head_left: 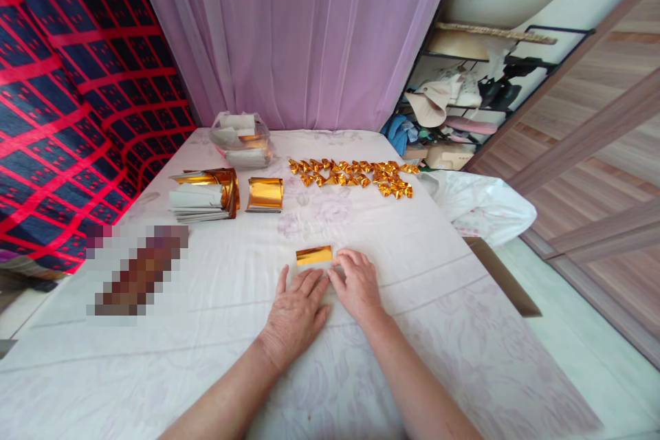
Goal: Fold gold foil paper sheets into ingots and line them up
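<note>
A small gold foil paper strip [313, 256] lies on the tablecloth just beyond my hands, with a pale edge along its near side. My left hand [296, 309] rests palm down with its fingers spread, the fingertips close to the paper's near edge. At the right end of the paper, my right hand [357, 282] has its thumb and forefinger drawn close together at the corner. Farther back are folded gold foil pieces [350, 173] in uneven rows. To their left sit a short stack of gold foil sheets [265, 194] and a larger, curved stack [206, 194].
A clear plastic bag of paper sheets [240, 141] stands at the table's far left. A blurred reddish-brown patch [139, 271] covers something at left. Beyond the right edge are a white plastic bag [479, 203] and a loaded shelf [464, 93]. A purple curtain [299, 34] hangs behind.
</note>
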Available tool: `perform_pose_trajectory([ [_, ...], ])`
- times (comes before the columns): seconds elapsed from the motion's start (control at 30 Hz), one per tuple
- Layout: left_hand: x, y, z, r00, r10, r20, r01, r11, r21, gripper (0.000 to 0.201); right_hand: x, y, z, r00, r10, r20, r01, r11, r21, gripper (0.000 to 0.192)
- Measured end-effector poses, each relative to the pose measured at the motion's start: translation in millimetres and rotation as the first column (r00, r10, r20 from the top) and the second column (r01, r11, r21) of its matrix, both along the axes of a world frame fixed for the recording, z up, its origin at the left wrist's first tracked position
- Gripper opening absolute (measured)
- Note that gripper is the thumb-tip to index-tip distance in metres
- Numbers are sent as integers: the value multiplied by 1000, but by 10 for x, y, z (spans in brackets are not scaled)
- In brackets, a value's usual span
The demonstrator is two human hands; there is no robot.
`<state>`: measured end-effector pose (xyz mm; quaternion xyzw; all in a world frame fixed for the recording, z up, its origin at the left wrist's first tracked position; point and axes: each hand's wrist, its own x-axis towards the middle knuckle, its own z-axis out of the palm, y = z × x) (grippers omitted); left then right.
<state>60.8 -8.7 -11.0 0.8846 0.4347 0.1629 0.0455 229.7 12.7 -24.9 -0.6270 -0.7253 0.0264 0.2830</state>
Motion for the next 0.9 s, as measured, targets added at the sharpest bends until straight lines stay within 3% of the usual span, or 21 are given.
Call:
perform_pose_trajectory([
  [0.37,-78,10,-17,1000,-30,0,30,999,23,38,-2,-1,18,1000,-4,-12,4,1000,-15,5],
  [0.9,-261,-12,-103,999,29,42,-34,990,137,32,8,1,16,999,-3,-33,2,999,-32,5],
])
